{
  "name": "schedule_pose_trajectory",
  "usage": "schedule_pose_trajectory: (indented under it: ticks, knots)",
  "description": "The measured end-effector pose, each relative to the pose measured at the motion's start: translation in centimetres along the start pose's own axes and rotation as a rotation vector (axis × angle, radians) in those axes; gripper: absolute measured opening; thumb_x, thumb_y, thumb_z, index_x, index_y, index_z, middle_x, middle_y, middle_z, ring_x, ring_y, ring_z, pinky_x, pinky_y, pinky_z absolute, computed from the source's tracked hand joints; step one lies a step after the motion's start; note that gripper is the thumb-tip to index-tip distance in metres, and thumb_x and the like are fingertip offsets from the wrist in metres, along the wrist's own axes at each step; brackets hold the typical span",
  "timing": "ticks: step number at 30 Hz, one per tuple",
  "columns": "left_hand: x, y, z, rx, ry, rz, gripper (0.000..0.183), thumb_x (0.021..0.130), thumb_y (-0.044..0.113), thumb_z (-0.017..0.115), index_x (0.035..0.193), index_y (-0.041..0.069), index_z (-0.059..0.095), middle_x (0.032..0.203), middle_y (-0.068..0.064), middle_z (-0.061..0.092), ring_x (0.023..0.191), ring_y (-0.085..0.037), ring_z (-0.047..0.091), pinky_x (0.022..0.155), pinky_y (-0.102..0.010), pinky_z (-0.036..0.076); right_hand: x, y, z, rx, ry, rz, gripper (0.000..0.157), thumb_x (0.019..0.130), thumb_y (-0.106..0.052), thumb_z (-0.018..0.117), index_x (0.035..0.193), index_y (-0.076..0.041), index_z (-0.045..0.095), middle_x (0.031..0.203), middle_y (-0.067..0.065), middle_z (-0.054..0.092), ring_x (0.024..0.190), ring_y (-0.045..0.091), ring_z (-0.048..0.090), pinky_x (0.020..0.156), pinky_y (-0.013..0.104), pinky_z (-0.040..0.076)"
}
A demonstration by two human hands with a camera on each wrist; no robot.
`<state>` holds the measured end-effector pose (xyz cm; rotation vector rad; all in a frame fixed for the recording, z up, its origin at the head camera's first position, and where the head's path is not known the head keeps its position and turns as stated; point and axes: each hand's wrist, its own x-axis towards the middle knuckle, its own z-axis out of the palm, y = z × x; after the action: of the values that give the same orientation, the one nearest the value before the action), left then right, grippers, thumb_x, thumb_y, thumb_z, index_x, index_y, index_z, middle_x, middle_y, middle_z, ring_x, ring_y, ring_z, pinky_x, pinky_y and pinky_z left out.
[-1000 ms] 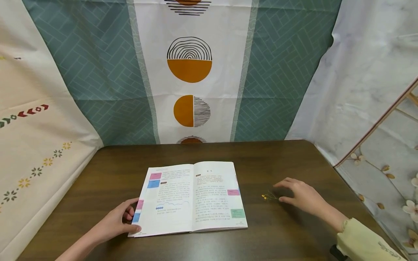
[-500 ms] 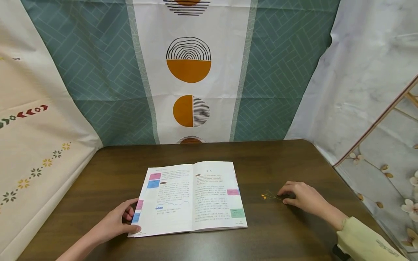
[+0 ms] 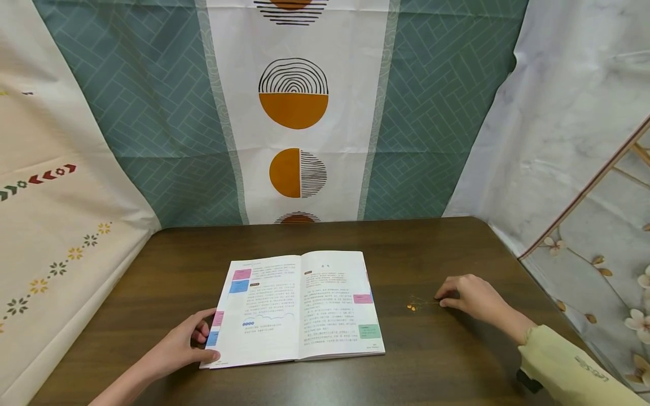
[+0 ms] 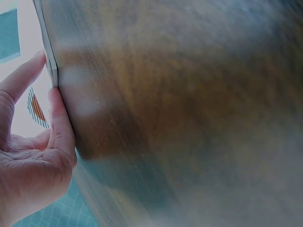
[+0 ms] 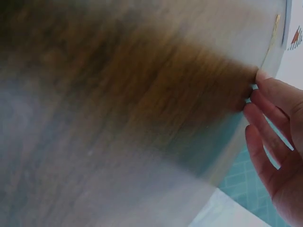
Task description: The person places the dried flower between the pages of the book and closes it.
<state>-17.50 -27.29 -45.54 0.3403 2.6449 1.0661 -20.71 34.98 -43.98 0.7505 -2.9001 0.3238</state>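
Got the sprig (image 3: pixel 419 304)!
My right hand (image 3: pixel 471 295) pinched its stem (image 3: pixel 431 303), yellow blooms (image 3: pixel 411 307) toward the book (image 3: pixel 294 310) my left hand (image 3: pixel 184 344) gripped.

Right grip (image 3: pixel 472 298), spread a second ago, now pinches the sprig (image 3: pixel 412 307) by its stem, slightly farther from the book (image 3: pixel 291 316).

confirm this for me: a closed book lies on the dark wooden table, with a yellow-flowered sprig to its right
Not quite: the book is open, as the head view shows. It does lie on the dark wooden table, with the yellow-flowered sprig to its right.
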Motion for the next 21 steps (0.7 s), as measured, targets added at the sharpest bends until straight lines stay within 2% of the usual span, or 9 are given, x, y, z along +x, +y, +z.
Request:
schedule_pose_trajectory:
  ticks: [9,21]
  knots:
    - [-0.1,0.1,0.0,0.009,-0.002,-0.01,0.09,0.071,0.024,0.088,0.141,-0.005,0.041,0.094,-0.006,0.048,0.081,-0.005,0.046,0.069,-0.02,0.04,0.5,0.5,0.6,-0.037,0.06,-0.06,0.007,0.079,-0.022,0.08,0.079,-0.028,0.076,0.08,-0.017,0.07,0.066,-0.001,0.062,0.057,0.02,0.047]
    - [0.0,0.0,0.0,0.013,0.001,-0.001,0.091,0.07,0.024,0.088,0.141,-0.005,0.04,0.093,-0.006,0.048,0.08,-0.004,0.046,0.07,-0.02,0.039,0.5,0.5,1.1,-0.099,0.126,-0.128,0.013,0.077,-0.018,0.082,0.079,-0.028,0.074,0.08,-0.017,0.069,0.066,0.0,0.063,0.057,0.021,0.049]
